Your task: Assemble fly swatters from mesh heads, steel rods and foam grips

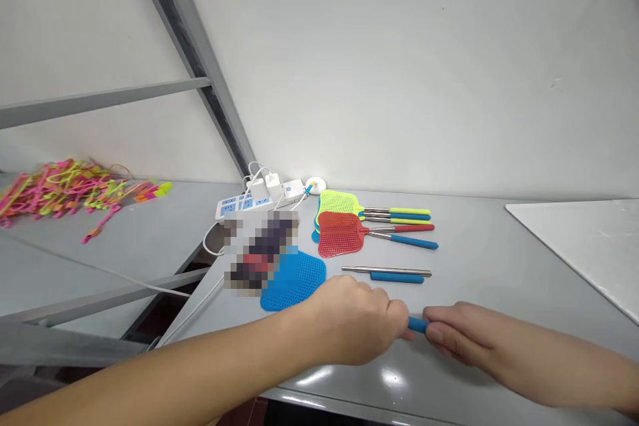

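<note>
My left hand (359, 319) is closed in a fist around a blue handle (417, 324), of which a short stretch shows between my hands. My right hand (459, 336) pinches the other end of the same handle with thumb and fingers. Just beyond my left wrist lies a blue mesh fly swatter head (294, 286); whether it joins the handle is hidden by my hand. Behind my hands a bare metal rod (384, 270) and a loose blue grip (397, 277) rest side by side on the grey table (479, 253).
Farther back lie a red fly swatter (342, 234) and a stack of yellow and blue ones, including a yellow swatter (339, 201). A power strip (244, 205) with white plugs stands left. Colourful strips (64, 190) are heaped far left; a white sheet (584, 233) lies right.
</note>
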